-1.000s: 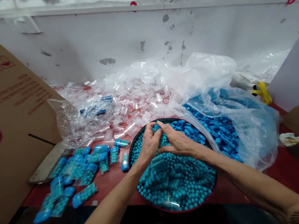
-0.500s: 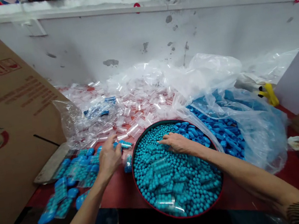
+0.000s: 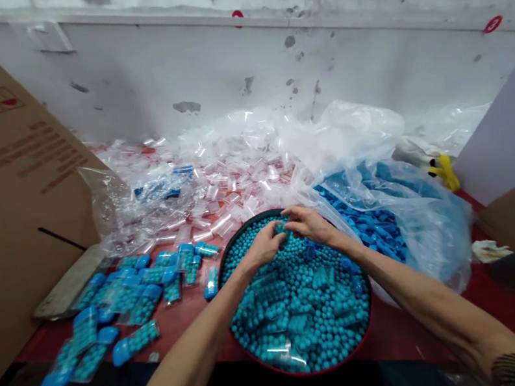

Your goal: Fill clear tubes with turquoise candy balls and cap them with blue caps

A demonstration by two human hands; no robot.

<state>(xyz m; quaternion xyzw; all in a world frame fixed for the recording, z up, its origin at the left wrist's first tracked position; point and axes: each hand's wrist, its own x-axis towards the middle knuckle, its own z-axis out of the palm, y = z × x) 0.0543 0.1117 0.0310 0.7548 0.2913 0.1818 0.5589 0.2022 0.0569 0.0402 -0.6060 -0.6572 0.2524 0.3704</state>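
Above the far part of a round tub full of teal beads, my two hands meet at the fingertips. My left hand is closed in a pinch. Facing it, my right hand has bent fingers also pinched together. Between them shows a bit of teal, which looks like a small clear container of beads, mostly hidden by fingers. Several clear containers lie among the beads in the tub. Left of the tub, filled containers with blue caps are spread on the red table.
Loose clear empty containers cover the table behind the tub. A plastic bag with blue caps stands at the right. A cardboard box rises at the left, beside a flat board. A white wall closes off the back.
My left hand has moved right, from the filled containers to over the tub, meeting my right hand. Fewer blue caps show in the tub's far right. The view has shifted slightly.
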